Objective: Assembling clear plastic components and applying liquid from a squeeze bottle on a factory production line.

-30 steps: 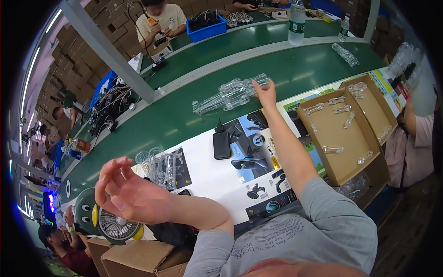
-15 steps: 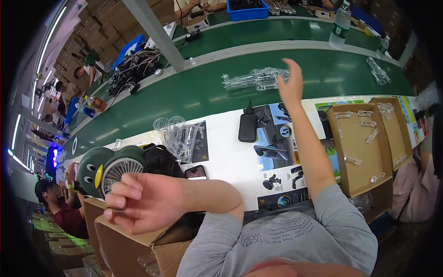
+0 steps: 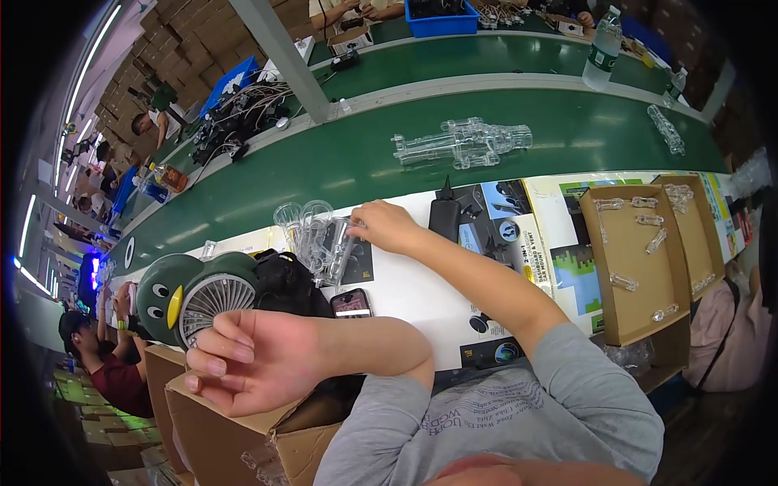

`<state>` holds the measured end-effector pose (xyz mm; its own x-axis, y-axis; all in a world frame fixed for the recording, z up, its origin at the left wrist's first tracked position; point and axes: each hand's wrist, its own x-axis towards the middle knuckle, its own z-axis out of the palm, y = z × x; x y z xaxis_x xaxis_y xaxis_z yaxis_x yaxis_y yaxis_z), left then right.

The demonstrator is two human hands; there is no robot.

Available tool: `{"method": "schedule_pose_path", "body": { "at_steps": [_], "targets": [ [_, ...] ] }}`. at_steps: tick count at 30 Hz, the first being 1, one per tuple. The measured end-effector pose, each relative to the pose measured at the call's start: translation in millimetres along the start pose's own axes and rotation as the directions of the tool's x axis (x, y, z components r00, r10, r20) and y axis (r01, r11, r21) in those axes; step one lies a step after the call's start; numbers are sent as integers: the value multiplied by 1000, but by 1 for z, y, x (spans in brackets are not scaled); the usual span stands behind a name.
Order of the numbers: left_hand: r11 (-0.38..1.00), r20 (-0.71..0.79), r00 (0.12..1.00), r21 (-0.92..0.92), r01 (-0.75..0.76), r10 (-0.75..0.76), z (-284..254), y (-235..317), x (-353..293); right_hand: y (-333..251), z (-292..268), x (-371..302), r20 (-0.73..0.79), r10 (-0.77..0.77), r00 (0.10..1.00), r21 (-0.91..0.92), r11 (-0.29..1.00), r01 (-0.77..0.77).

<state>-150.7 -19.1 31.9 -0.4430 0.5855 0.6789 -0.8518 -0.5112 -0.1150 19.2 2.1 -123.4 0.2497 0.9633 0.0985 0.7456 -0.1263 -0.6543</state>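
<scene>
My right hand [image 3: 385,227] reaches across to a cluster of clear plastic parts [image 3: 304,231] with round flared ends, on the white worktop. Its curled fingertips are closed on the edge of a clear plastic part [image 3: 335,253] at the cluster's right side. My left hand [image 3: 255,360] hovers palm up in front of a green fan [image 3: 217,300] shaped like a cartoon duck. Its fingers are loosely bent and apart, with nothing in them. On the green belt [image 3: 340,150] lies a group of clear plastic parts [image 3: 466,143], side by side, untouched.
A dark phone [image 3: 350,303] and a black bottle with a pointed tip [image 3: 444,217] lie on the worktop. Cardboard trays [image 3: 624,320] with small clear parts stand at right. Below my left hand is an open carton [image 3: 219,413]. A water bottle [image 3: 601,53] stands beyond the belt.
My right hand has left the clear parts on the belt and swung left and nearer, to the cluster on the worktop. My left hand stays almost in place.
</scene>
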Motion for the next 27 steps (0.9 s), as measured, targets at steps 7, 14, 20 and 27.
{"method": "schedule_pose_path", "body": {
  "at_steps": [7,14,20,27],
  "targets": [
    [761,76,900,568,314,-428,-9,-49,-3,-8,-65,-35,-376,-11,926,-57,998,-11],
    [515,518,499,842,-158,-695,-9,-78,-35,-26,-139,-71,-762,-81,642,119,958,261],
    [425,412,313,905,-28,-856,-6,-76,-34,-44,-142,-91,-792,-226,568,125,850,512],
    [318,328,472,942,-102,-819,-14,-76,-27,17,-117,-99,-323,-250,913,-522,852,49]
  ]
}}
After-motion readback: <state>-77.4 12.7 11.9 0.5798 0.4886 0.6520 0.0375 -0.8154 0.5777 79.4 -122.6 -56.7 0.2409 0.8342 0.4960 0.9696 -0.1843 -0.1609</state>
